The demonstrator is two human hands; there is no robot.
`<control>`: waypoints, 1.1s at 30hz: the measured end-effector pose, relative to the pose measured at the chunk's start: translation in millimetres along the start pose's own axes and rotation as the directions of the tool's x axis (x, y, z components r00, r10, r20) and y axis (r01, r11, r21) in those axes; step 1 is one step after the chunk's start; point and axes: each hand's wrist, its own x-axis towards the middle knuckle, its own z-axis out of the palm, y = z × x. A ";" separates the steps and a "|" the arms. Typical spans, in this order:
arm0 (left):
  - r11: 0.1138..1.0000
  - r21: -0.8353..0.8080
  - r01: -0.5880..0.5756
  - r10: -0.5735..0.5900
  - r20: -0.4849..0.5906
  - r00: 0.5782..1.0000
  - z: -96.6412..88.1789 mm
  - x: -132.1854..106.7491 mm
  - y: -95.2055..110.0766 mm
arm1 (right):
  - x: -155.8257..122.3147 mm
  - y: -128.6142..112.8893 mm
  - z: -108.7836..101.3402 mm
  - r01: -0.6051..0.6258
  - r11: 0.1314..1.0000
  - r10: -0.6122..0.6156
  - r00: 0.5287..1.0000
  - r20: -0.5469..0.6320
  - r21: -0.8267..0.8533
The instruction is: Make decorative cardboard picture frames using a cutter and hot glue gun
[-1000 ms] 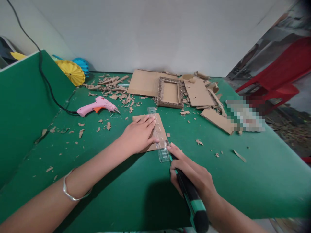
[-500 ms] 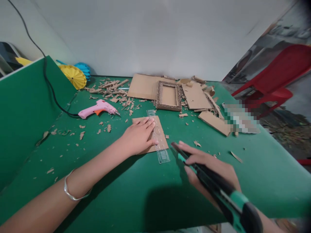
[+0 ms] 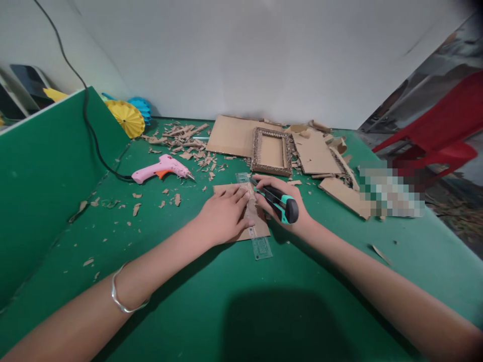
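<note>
My left hand (image 3: 223,217) lies flat with outstretched fingers, pressing a clear plastic ruler (image 3: 262,249) onto a small piece of cardboard (image 3: 261,223). The ruler runs lengthwise over the cardboard and sticks out past its near and far edges. Wrapped in the fingers of my right hand (image 3: 296,195) is a black and green utility knife (image 3: 284,203). Its tip end is at the far part of the ruler, by the cardboard's far edge; whether the blade touches the cardboard is hidden by my fingers.
A pink glue gun (image 3: 162,168) with a black cord lies left on the green table (image 3: 181,301). Behind are cardboard scraps (image 3: 184,138), a corrugated cardboard frame (image 3: 257,151) and larger cardboard sheets (image 3: 230,136). A red chair (image 3: 441,125) stands off to the right.
My right hand has brought the utility knife from the near right to the far end of the ruler. My left hand stays on the ruler; the whole view has shifted slightly.
</note>
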 end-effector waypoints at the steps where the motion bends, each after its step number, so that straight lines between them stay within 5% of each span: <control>1: 1.000 -0.003 -0.003 0.003 -0.002 1.000 0.2 0.0 -0.2 | -1.0 0.0 0.2 0.006 1.000 -0.006 1.000 0.006 -0.010; 11: 1.000 -0.011 -0.004 0.004 -0.013 1.000 1.1 0.3 -0.7 | -26.5 -9.0 6.9 0.094 0.967 -0.096 0.995 0.004 -0.237; 33: 0.999 0.030 0.012 -0.012 0.013 1.000 3.9 2.4 0.2 | -128.2 -66.3 -12.8 0.089 0.938 -0.066 0.995 0.080 -0.336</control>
